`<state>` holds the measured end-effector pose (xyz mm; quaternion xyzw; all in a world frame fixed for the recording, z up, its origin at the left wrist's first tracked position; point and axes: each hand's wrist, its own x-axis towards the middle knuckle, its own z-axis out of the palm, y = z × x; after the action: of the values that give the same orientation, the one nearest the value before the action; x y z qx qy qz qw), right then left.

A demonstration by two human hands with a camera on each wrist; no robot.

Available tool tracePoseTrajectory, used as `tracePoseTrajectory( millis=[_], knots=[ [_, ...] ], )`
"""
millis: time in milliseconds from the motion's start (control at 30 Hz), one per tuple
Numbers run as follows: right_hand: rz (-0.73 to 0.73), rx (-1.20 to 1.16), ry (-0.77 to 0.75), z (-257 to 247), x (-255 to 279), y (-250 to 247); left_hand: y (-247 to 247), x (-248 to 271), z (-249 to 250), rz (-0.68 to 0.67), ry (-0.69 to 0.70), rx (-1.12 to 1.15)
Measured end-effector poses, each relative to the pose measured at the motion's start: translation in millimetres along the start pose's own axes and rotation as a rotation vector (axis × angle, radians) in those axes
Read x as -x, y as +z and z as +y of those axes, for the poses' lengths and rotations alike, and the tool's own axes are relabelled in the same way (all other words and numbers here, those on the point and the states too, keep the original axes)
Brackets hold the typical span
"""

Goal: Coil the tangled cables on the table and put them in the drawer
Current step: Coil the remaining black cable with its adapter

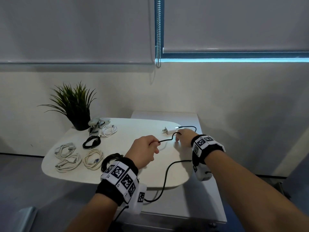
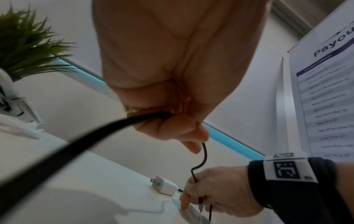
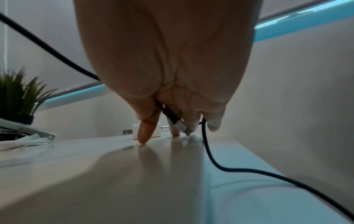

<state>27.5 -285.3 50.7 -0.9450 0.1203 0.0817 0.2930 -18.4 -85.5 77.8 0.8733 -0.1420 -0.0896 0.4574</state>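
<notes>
Black cable (image 1: 167,140): spans both hands, uncoiled.
Left hand (image 1: 145,150): fingers pinch it.
Right hand (image 1: 184,137): fingers grip plug end.
Next: probably loop it.

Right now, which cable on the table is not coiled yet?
The black cable stretched between the left hand and right hand; the others lie in coils.
</notes>
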Motion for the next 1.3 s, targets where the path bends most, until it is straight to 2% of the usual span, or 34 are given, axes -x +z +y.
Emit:
tracePoseTrajectory(
  millis=[133, 267, 367, 467, 567, 600, 667, 767, 833, 933, 1033, 1133, 1233, 1300],
  knots=[
    [-0.073, 0.051, -0.03, -15.3, 0.9, 1.1, -7.9, -3.7, -0.9, 0.004, -0.019, 0.015],
    [-0.134, -0.006, -0.041, -28.2, 7.0, 0.0, -13.3, -4.4, -3.7, 0.024, -0.069, 0.085],
    [-0.162, 0.001, -0.15, -30.6, 9.3, -0.1, -14.8, -2.9, -6.5, 0.028, -0.105, 0.112],
    [-0.237, -0.204, -0.158, -36.8, 15.1, 2.2, -15.3, -0.3, -8.0, 0.024, -0.129, 0.129],
    [-0.244, -0.388, -0.187, -46.2, 26.4, -0.7, -17.0, 3.9, -7.2, 0.031, -0.133, 0.144],
    [-0.232, -0.385, -0.204, -48.9, 30.3, -3.4, -18.2, 5.2, -6.3, 0.044, -0.127, 0.148],
    [-0.168, -0.219, -0.237, -53.5, 39.5, -13.6, -21.8, 6.7, -3.5, 0.099, -0.094, 0.181],
    [-0.084, -0.058, -0.284, -54.9, 52.4, -28.7, -31.3, 7.3, 1.0, 0.265, -0.046, 0.287],
    [-0.065, -0.164, -0.301, -53.3, 57.0, -33.4, -39.1, 7.7, 2.0, 0.383, -0.03, 0.33],
    [-0.061, -0.574, -0.31, -55.5, 69.6, -37.8, -46.5, 9.5, 2.9, 0.434, -0.046, 0.275],
    [-0.152, -0.984, -0.32, -63.0, 84.5, -48.3, -43.0, 15.4, 5.6, 0.35, -0.095, 0.089],
    [-0.207, -1.248, -0.336, -70.8, 94.5, -54.4, -29.6, 23.8, 8.8, 0.197, -0.024, -0.018],
    [-0.147, -1.433, -0.39, -74.5, 99.9, -54.7, -18.4, 32.2, 16.1, -0.003, 0.094, -0.064],
    [-0.059, -1.378, -0.395, -72.1, 97.3, -51.6, -17.2, 36.8, 20.9, -0.112, 0.111, -0.041]
  ],
)
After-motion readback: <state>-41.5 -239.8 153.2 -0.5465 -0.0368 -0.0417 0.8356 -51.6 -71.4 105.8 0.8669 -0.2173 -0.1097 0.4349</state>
